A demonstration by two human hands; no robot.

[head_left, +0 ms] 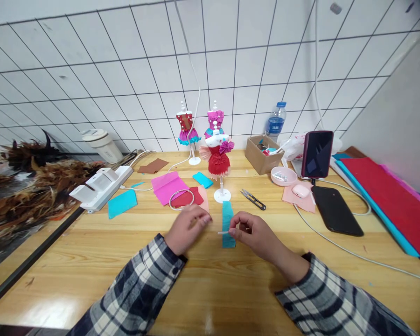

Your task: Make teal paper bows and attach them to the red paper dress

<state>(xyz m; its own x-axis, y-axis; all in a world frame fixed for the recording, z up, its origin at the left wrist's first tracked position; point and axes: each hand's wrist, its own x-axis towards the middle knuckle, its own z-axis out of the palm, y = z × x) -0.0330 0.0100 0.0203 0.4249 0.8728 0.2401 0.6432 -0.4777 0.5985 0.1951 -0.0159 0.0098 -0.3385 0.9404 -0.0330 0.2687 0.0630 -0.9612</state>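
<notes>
My right hand [254,233] pinches a thin white strip [222,233] between thumb and finger, over a teal paper strip [228,212] lying upright in front of me on the table. To the left, my left hand [188,228] has its thumb and fingers drawn together; whatever is between them is too small to tell. Just beyond the teal strip stands a small dress form [219,161] in a red dress with a magenta bow. Thread snips [253,199] lie right of its base. A white ring-shaped loop [181,199] rests on red and pink paper left of it.
Two more dressed forms, one with a red bodice [185,122], stand near the wall. Magenta paper [170,186], a power strip [103,189] and feathers [28,191] are leftward. Rightward are a cardboard box [262,161], pink bowl [283,177], propped phone [317,156], black phone [337,210] and cables.
</notes>
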